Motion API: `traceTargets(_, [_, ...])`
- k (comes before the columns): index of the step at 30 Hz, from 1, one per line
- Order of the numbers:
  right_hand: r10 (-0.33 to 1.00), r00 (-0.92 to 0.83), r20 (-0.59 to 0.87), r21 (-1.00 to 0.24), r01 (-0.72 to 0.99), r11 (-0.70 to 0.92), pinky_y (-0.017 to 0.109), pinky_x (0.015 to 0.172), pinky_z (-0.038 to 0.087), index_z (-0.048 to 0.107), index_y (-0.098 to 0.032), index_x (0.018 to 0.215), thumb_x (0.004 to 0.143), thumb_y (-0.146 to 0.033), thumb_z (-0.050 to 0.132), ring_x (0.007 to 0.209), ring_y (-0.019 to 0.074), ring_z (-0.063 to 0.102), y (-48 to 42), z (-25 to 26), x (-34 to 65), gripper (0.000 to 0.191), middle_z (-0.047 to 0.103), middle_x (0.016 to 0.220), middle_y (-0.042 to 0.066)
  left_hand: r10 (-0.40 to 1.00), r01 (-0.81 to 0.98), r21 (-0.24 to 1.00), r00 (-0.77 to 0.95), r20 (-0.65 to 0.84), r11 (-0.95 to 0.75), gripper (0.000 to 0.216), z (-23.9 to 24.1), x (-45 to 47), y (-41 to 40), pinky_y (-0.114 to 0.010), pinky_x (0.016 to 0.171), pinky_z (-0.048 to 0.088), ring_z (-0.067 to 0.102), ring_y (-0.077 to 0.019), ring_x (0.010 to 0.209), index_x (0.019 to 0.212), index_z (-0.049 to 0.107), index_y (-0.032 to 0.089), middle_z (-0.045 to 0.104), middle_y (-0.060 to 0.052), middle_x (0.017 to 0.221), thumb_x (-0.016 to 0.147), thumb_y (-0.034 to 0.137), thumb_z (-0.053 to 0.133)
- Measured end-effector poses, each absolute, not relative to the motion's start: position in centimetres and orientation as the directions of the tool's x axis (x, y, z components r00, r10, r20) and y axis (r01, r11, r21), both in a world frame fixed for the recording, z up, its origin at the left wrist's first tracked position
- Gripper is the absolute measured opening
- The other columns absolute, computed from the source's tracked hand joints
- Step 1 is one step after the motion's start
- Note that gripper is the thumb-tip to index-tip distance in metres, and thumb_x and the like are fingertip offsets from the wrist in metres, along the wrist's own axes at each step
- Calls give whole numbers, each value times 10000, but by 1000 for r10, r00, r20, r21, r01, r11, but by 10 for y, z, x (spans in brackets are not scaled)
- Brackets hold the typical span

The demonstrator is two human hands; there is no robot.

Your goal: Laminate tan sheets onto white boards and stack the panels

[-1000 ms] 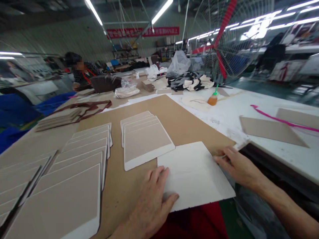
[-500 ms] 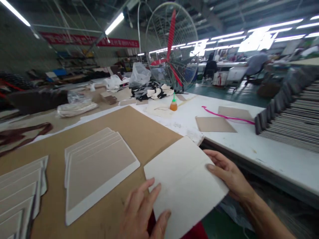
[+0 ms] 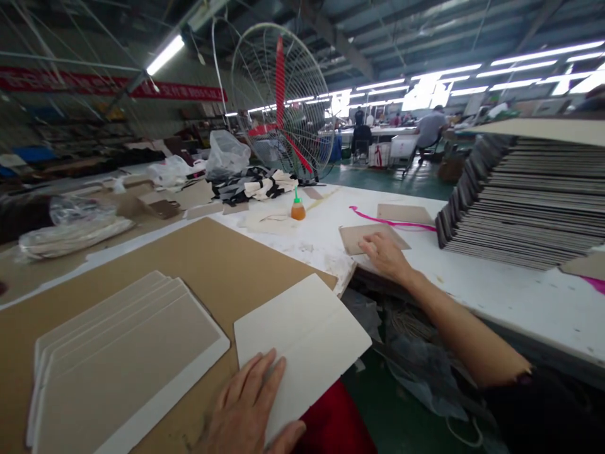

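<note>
The left hand (image 3: 246, 410) lies flat, fingers spread, on the near corner of a white sheet (image 3: 302, 340), pressing it down and grasping nothing. The sheet rests on a large brown board (image 3: 212, 265) that covers the near part of the table (image 3: 520, 302), and its right corner juts past the board's edge over the gap below. A faint crease runs across the sheet.

The right hand (image 3: 385, 252) is stretched out over the gap to the white table, palm down, with loosely open fingers on the near edge of a small brown card (image 3: 363, 236). It touches the card; whether it has a grip on it I cannot tell. A second brown card (image 3: 406, 214) lies just behind, and a pink strip (image 3: 392, 222) runs between and across them.

Left of the white sheet lies a fanned stack of panels (image 3: 123, 359), grey-brown faces with white borders, each set a little behind the next. To the right of the cards stands a tall pile of dark boards (image 3: 529, 202), with a pale one on top.

Farther back on the table stands an orange bottle (image 3: 297, 209) with a green tip, beside pale cloth pieces. Behind it are black-and-white fabric (image 3: 255, 183), plastic bags (image 3: 227, 151) and a big fan (image 3: 283, 101) with red blades. Other people sit at tables far off in the hall.
</note>
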State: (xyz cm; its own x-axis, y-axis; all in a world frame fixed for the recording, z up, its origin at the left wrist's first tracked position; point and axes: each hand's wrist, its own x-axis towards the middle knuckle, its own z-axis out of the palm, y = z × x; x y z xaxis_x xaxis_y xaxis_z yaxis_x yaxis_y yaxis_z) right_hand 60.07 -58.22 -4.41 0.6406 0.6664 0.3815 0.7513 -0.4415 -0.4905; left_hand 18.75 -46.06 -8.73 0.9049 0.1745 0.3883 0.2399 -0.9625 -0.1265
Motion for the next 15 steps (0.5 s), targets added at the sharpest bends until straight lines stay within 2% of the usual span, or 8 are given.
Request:
traceTargets(5, [735, 603, 309, -305, 795, -524, 516, 998, 459, 630, -157, 1200, 977, -377, 630, 1139, 271, 586, -552, -41, 660, 313, 606, 1254, 103, 144, 221, -162, 911, 387, -962, 677, -91, 188, -456, -413, 947, 521, 588, -300, 1232, 1421, 523, 276, 598, -68, 1412, 838, 605, 629])
traceTargets(10, [761, 588, 273, -150, 808, -570, 525, 1065, 366, 638, -138, 1161, 990, -370, 591, 1216, 292, 525, -585, -67, 662, 292, 612, 1234, 125, 103, 210, -203, 894, 437, -957, 701, -94, 186, -454, -416, 942, 524, 594, -301, 1224, 1415, 521, 240, 599, -77, 1410, 833, 615, 633])
traceTargets(15, [782, 567, 259, -32, 814, -580, 466, 1061, 333, 636, -99, 1189, 988, -455, 539, 1188, 343, 486, -654, -77, 627, 420, 615, 1165, 199, 103, 196, -174, 895, 434, -965, 657, -103, 186, -446, -408, 929, 539, 608, -298, 1213, 1401, 543, 276, 606, -58, 1405, 834, 596, 634])
